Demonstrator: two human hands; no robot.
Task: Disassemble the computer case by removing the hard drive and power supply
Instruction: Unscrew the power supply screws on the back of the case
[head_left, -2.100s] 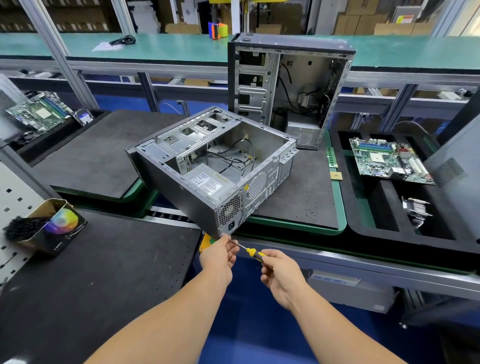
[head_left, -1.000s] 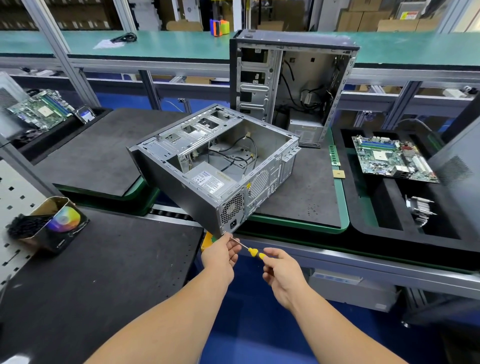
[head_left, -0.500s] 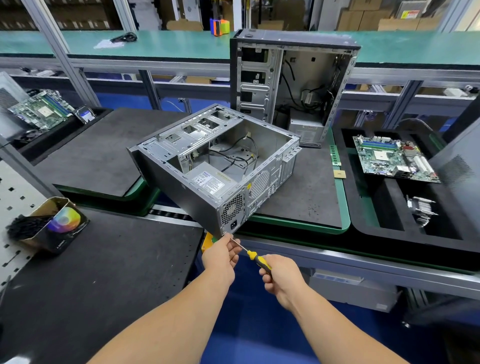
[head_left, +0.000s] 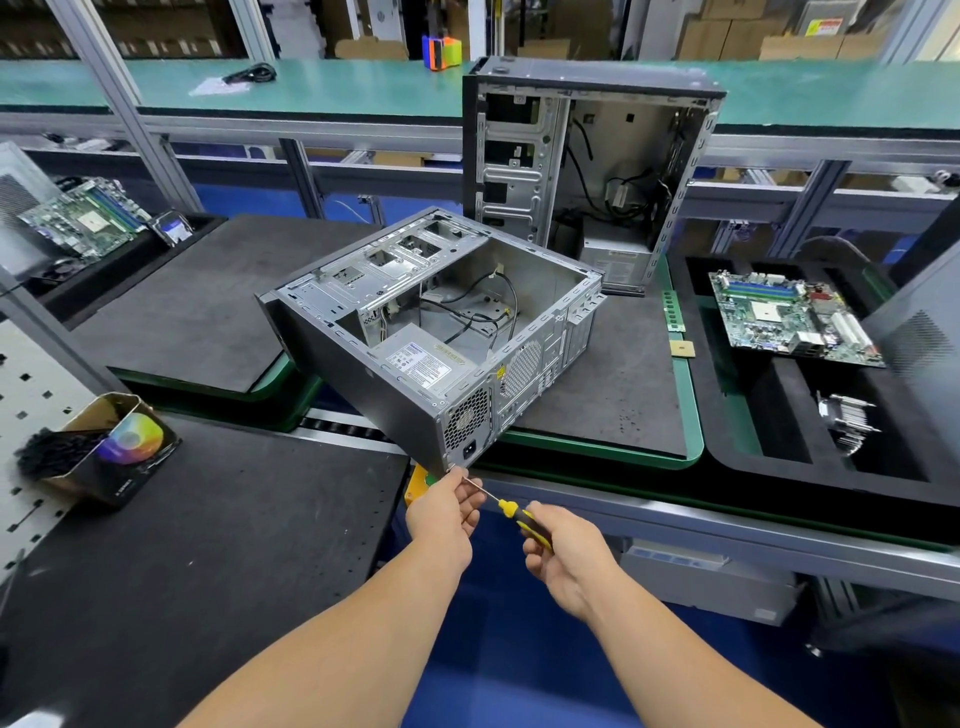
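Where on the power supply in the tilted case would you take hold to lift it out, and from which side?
Grip the power supply by its long side edges, coming from above through the open side of the computer case. Its labelled face lies exposed there; the other sides sit against the case walls, and cables crowd the inner end.

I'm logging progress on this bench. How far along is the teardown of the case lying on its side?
Done: the side panel is off the computer case and no motherboard shows inside. In hand: the right hand holds a screwdriver at the rear corner by the power supply, with the left hand at its tip. Left: the power supply is still seated; whether a hard drive remains is unclear.
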